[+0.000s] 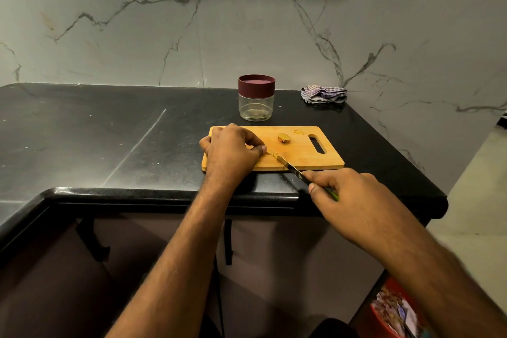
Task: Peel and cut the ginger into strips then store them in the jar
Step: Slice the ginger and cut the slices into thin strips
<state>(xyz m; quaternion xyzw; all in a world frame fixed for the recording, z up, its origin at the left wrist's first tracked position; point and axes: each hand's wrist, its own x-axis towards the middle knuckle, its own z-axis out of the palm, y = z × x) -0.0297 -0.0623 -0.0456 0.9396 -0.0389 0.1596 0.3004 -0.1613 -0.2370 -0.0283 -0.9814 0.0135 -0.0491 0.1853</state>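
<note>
Right hand (354,200): lower right of centre, fingers curled round the knife (295,171) handle, blade angled up-left onto the board.
Left hand (230,152): centre, knuckles up, fingertips bunched together, pressing a ginger piece (270,154) at the blade tip.
Cutting board (301,159): wooden, centre of the frame.
Ginger chunk (283,138): on the board, right of the left hand.
Jar (256,97): behind the board, lid on.
Cloth (323,94): right of the jar.

- A black stone countertop (109,129) with a rounded front edge carries everything.
- A wooden cutting board (301,158) lies flat near the front edge.
- A clear jar (256,105) with a maroon lid (256,85) stands upright just behind the board.
- A crumpled striped cloth (323,94) lies in the back right corner, against the wall.
</note>
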